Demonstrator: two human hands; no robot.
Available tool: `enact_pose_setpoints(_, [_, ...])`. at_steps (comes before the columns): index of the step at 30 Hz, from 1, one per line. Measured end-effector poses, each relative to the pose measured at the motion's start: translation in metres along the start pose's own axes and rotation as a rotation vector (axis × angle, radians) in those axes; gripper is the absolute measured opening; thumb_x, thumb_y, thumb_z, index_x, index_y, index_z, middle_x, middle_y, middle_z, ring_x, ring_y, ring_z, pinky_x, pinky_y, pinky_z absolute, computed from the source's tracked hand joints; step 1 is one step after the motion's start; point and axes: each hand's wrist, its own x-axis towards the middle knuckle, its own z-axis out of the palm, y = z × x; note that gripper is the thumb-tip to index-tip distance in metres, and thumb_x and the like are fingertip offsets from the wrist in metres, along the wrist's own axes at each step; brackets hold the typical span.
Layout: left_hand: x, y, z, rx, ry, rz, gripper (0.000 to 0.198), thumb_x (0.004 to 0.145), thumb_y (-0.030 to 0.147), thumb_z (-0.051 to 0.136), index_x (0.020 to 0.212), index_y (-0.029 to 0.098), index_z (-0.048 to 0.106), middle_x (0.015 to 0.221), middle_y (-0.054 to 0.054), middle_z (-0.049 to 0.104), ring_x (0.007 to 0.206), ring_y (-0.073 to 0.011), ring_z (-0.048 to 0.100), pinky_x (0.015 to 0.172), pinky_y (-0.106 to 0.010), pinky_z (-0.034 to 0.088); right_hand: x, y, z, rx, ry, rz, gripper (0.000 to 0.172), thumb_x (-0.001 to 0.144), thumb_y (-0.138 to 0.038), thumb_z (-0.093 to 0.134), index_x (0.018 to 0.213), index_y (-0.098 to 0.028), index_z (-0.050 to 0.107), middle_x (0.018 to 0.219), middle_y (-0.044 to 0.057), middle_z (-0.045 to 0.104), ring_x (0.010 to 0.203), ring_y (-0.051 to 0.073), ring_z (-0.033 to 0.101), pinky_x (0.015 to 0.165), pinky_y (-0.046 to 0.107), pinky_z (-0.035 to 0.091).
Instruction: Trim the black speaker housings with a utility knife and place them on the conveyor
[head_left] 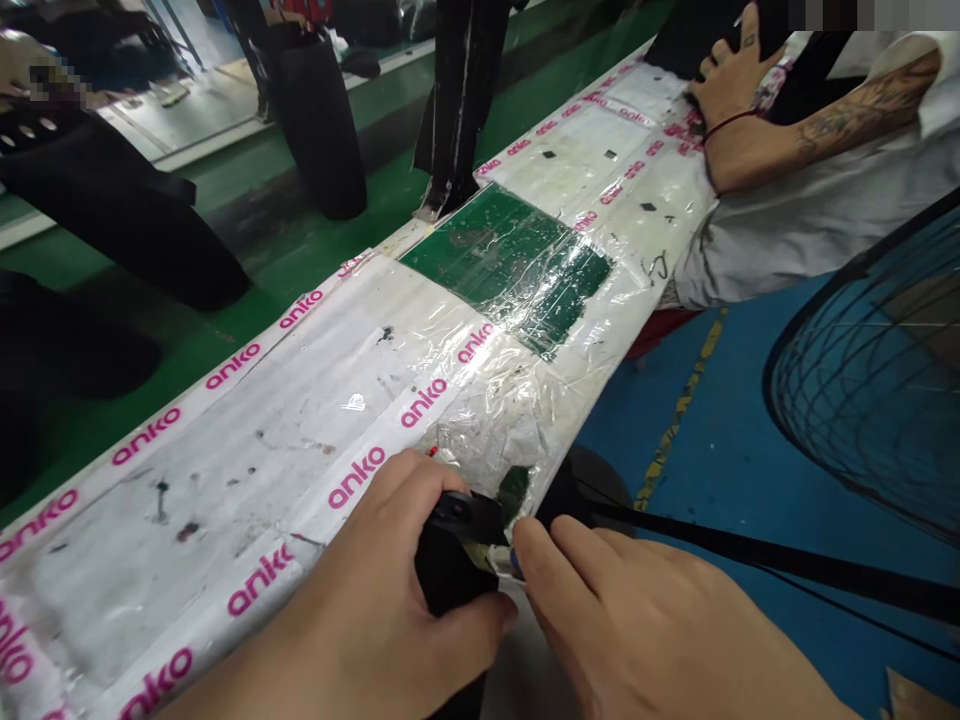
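Note:
At the near edge of the tape-covered bench, my left hand [405, 560] is closed around a dark black piece [450, 560]. A small round mark, either a hole or a button, shows near its upper end; I cannot tell its exact kind. My right hand [615, 600] is beside it, thumb and fingers pinched together at the black piece's right side. A bit of something bluish and silvery peeks out at those fingertips, mostly hidden. The two hands nearly touch.
The long white bench [300, 370] has pink-lettered tape and a green patch [510, 255]. A co-worker's hand [739, 75] rests at its far end. A fan cage [870, 380] stands right, near a black strap [720, 535]. Dark pieces [315, 120] hang left over a green belt.

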Motion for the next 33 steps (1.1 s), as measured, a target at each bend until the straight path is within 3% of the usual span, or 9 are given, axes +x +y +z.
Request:
enact_pose_setpoints(8, [0.0014, 0.0016, 0.0002, 0.009, 0.012, 0.003, 0.028, 0.067, 0.013, 0.070, 0.089, 0.025, 0.058, 0.099, 0.000, 0.059, 0.089, -0.0225, 0.061, 0.075, -0.037, 0.051, -0.0036, 0.0013, 0.0026, -0.004, -0.054, -0.010, 0.046, 0.083, -0.005, 0.046, 0.127, -0.017, 0.047, 0.082, 0.000, 0.066, 0.059, 0.021, 0.063, 0.050, 0.036, 0.044])
enact_pose_setpoints(24, [0.0001, -0.0023, 0.0001, -0.016, -0.005, 0.005, 0.030, 0.070, 0.012, 0.072, 0.094, 0.026, 0.058, 0.104, 0.000, 0.058, 0.102, -0.0252, 0.063, 0.088, -0.042, 0.052, -0.0018, -0.0011, 0.0014, -0.013, -0.063, 0.010, 0.049, 0.082, -0.004, 0.046, 0.129, -0.017, 0.045, 0.084, 0.001, 0.067, 0.059, 0.021, 0.064, 0.049, 0.036, 0.044])
enact_pose_setpoints(28, [-0.0008, -0.0013, 0.0025, -0.041, -0.001, -0.002, 0.031, 0.069, 0.010, 0.070, 0.092, 0.026, 0.057, 0.103, 0.000, 0.060, 0.097, -0.0243, 0.063, 0.085, -0.042, 0.053, -0.0027, -0.0042, 0.0033, -0.031, -0.040, 0.045, 0.053, 0.075, -0.004, 0.048, 0.126, -0.018, 0.046, 0.082, 0.000, 0.066, 0.057, 0.020, 0.064, 0.048, 0.035, 0.044])
enact_pose_setpoints(33, [-0.0022, -0.0050, 0.0059, -0.026, -0.005, 0.020, 0.032, 0.070, 0.014, 0.073, 0.095, 0.026, 0.059, 0.109, -0.003, 0.061, 0.103, -0.0290, 0.062, 0.092, -0.048, 0.053, -0.0008, -0.0007, 0.0034, 0.004, -0.065, 0.074, 0.058, 0.066, -0.005, 0.048, 0.123, -0.019, 0.047, 0.076, -0.001, 0.064, 0.050, 0.020, 0.062, 0.043, 0.035, 0.037])
